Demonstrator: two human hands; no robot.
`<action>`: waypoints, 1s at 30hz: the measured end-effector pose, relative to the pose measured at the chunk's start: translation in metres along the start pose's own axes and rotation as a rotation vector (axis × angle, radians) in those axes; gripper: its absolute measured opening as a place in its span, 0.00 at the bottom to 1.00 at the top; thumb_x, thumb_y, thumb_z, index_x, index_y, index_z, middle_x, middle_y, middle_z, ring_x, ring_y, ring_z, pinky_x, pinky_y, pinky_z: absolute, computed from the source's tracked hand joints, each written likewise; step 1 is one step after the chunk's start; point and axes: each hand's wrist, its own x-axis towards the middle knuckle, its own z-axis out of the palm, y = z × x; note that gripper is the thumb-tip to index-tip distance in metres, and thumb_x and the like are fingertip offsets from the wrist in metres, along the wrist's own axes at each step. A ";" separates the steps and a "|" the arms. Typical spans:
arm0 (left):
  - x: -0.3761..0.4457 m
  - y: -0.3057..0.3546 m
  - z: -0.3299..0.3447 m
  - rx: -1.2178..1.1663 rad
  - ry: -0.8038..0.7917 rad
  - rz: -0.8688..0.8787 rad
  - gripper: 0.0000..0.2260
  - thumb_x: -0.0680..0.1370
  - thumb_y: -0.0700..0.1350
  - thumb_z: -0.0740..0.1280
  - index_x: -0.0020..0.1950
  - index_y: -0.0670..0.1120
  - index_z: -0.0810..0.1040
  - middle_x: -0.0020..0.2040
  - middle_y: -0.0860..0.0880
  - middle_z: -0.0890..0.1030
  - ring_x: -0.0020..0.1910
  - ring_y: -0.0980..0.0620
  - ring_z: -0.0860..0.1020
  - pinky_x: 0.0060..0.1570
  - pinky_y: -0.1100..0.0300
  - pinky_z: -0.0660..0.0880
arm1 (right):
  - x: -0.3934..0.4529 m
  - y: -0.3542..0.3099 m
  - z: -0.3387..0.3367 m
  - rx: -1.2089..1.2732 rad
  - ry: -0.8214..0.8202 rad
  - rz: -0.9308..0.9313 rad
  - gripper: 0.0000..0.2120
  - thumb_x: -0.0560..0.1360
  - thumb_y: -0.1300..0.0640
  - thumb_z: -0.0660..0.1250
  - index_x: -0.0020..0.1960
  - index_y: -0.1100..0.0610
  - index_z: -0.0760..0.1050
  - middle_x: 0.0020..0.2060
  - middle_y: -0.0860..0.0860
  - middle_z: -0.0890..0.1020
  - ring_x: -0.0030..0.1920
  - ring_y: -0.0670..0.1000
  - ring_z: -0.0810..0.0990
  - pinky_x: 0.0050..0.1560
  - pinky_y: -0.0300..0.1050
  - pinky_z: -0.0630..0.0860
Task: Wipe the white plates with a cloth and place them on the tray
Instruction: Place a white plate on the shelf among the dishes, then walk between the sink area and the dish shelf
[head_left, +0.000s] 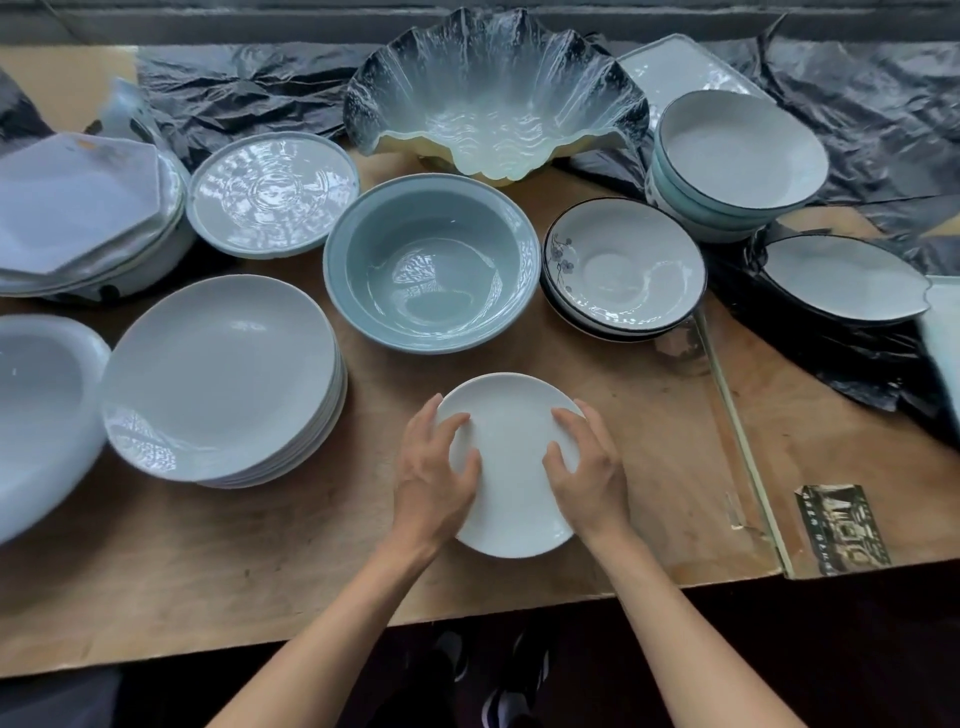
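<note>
A small white plate (511, 457) lies on the wooden table in front of me. My left hand (434, 467) grips its left rim, fingers curled over the edge onto the plate's face. On the opposite rim, my right hand (587, 467) holds it the same way. To the left stands a stack of larger white plates (218, 374). I see no cloth, and no tray that I can tell.
A blue-grey bowl (431, 260) sits just beyond the plate. Further back is a large ruffled glass bowl (493, 98). Black-rimmed dishes (623, 265) and stacked bowls (732, 161) crowd the right. More plates (270, 192) and octagonal plates (78, 208) fill the left. Black plastic sheeting (857, 104) covers the back.
</note>
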 end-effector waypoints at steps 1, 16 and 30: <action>0.004 0.001 -0.003 0.043 -0.022 0.038 0.17 0.77 0.43 0.72 0.66 0.49 0.79 0.77 0.46 0.67 0.77 0.46 0.64 0.73 0.51 0.62 | 0.001 -0.001 -0.002 -0.032 -0.017 -0.005 0.20 0.76 0.59 0.68 0.67 0.52 0.76 0.72 0.53 0.72 0.70 0.55 0.71 0.65 0.48 0.72; 0.023 0.082 0.025 0.302 -0.436 0.695 0.16 0.81 0.48 0.66 0.69 0.49 0.79 0.67 0.50 0.80 0.67 0.45 0.76 0.65 0.49 0.72 | -0.048 0.021 -0.091 -0.298 -0.107 0.221 0.21 0.81 0.49 0.63 0.74 0.48 0.70 0.74 0.47 0.70 0.73 0.51 0.68 0.71 0.47 0.65; -0.182 0.211 0.139 0.550 -0.852 1.241 0.14 0.83 0.50 0.58 0.67 0.51 0.75 0.63 0.49 0.80 0.61 0.42 0.78 0.55 0.47 0.77 | -0.323 0.130 -0.198 -0.245 0.187 0.666 0.19 0.80 0.47 0.64 0.70 0.47 0.74 0.73 0.45 0.72 0.70 0.51 0.72 0.70 0.49 0.69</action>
